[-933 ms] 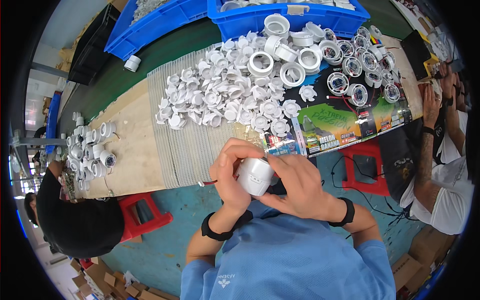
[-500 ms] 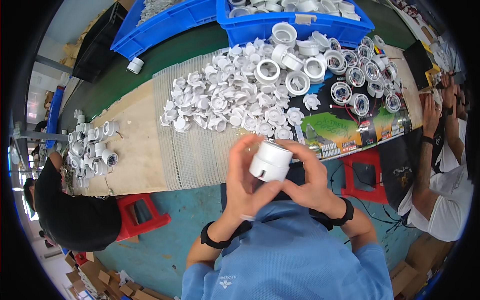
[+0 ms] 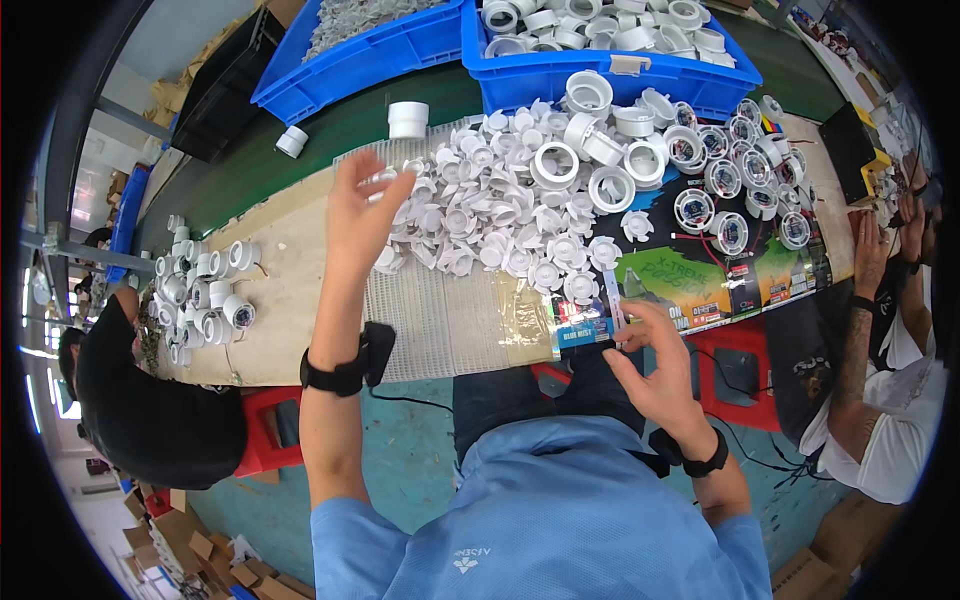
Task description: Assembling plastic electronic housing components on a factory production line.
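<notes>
My left hand reaches over the bench, fingers apart and with nothing in them. Just beyond its fingertips is a white cylindrical housing; whether it rests on the green belt or is in the air I cannot tell. Beside this hand spreads a heap of small white winged plastic parts. My right hand hovers by the near bench edge, open and empty, thumb and fingers spread. A pale narrow strip lies close to its fingertips.
Blue bins of white parts stand at the back. White rings and housings with circuit boards lie at right; more housings sit at left. Another white piece lies on the green belt. People work on both sides.
The white housing has left both hands and is now toward the back. My left hand has moved far forward and left; my right hand has drawn a little right and opened.
</notes>
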A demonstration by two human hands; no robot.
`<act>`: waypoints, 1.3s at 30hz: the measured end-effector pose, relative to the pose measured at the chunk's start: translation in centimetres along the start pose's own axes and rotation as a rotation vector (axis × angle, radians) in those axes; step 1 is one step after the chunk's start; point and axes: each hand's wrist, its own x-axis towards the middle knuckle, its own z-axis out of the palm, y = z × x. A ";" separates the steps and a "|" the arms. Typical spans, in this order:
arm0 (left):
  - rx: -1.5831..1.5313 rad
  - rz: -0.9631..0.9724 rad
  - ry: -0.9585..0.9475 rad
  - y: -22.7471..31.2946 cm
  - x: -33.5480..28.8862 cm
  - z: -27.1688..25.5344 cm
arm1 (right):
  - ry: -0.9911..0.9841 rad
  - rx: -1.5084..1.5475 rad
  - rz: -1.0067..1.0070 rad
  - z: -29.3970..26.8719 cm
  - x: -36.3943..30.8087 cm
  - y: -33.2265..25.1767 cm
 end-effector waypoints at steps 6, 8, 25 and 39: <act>0.839 0.252 -0.060 -6.1 -4.8 -4.3 | 0.118 -0.110 0.078 -3.5 -0.5 1.8; 0.803 0.239 -0.060 -7.0 -5.2 -4.5 | 0.185 -0.252 0.088 -5.6 1.2 2.2; 0.358 0.200 0.097 -5.6 -5.8 -5.4 | 0.418 -0.624 -0.026 -11.1 6.5 2.0; -0.985 -0.691 -0.524 3.2 -16.9 4.9 | -0.229 0.276 -0.047 2.9 1.8 -4.5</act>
